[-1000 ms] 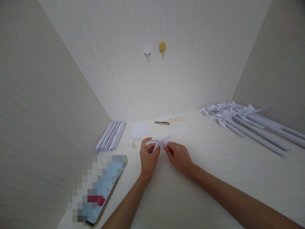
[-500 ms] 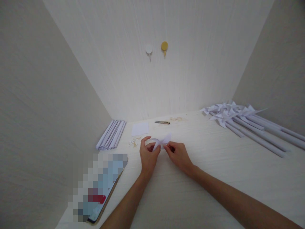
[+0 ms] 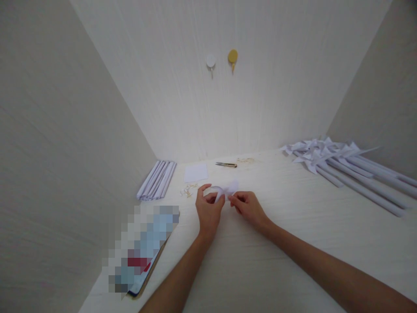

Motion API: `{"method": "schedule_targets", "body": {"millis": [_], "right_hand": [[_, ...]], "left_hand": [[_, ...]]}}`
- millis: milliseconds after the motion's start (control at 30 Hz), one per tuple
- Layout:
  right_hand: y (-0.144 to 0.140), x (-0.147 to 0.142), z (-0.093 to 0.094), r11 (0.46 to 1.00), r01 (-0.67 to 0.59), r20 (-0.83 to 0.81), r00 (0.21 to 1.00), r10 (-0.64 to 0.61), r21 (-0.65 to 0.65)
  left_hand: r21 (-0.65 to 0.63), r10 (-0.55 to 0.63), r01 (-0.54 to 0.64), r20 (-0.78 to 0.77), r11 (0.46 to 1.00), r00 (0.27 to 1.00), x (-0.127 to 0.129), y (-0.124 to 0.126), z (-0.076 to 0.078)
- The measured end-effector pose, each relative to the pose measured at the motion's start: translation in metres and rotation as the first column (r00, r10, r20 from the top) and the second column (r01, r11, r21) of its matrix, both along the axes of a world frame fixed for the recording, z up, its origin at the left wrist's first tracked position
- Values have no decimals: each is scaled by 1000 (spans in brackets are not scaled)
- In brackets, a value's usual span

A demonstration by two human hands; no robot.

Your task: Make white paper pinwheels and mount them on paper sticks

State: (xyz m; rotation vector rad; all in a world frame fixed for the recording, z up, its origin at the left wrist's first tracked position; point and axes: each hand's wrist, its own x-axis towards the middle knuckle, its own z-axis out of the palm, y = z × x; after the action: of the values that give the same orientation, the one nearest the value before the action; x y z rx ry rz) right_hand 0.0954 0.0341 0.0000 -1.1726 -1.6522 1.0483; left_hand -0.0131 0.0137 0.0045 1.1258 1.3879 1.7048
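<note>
A piece of white paper (image 3: pixel 232 187), curled over at its left side and with a flat corner at upper right, is between my hands. My left hand (image 3: pixel 209 214) is closed around the curled part, thumb against the fingers. At the paper's right edge, my right hand (image 3: pixel 250 207) has thumb and fingertips pinched together; whether they grip the paper or some small thing is too small to tell. Small pale bits (image 3: pixel 188 190) lie just left of my left hand. A flat white paper sheet (image 3: pixel 196 172) rests behind them.
Rolled paper tubes (image 3: pixel 158 179) lie at left, above a blurred phone-like device (image 3: pixel 146 256). Thread snips (image 3: pixel 226 164) and thin tan bits (image 3: pixel 246 160) are near the back wall. Paper pinwheels on sticks (image 3: pixel 329 158) are piled at right. Two hooks, white (image 3: pixel 211 61) and yellow (image 3: pixel 233 56), hang on the wall.
The camera view has shifted slightly, so everything sits a little further right. The paper's upright right corner looks lower and flatter, and both hands stay at the paper.
</note>
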Motion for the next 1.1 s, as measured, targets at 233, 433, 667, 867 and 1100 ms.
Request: {"method": "schedule_targets", "body": {"millis": [233,433,667,867,1100], "right_hand": [[-5,-1,3,966,113,153,977,-151,233],[-9,-2,3,943,124,208,959,-194,309],[-1,2,0,986,45,98,993,-62,161],[2,3,-1,992,57,64,996,-65,117],[-7,2,1,938,106,170,971,-169,329]], "left_hand": [[-76,36,-34,28,997,999,1,2,-4],[-48,50,-51,-11,998,999,2,-1,-2],[20,35,-32,-157,999,987,2,-5,2],[21,55,-52,-241,998,969,2,-6,3],[84,82,-58,-324,995,943,2,-7,3]]}}
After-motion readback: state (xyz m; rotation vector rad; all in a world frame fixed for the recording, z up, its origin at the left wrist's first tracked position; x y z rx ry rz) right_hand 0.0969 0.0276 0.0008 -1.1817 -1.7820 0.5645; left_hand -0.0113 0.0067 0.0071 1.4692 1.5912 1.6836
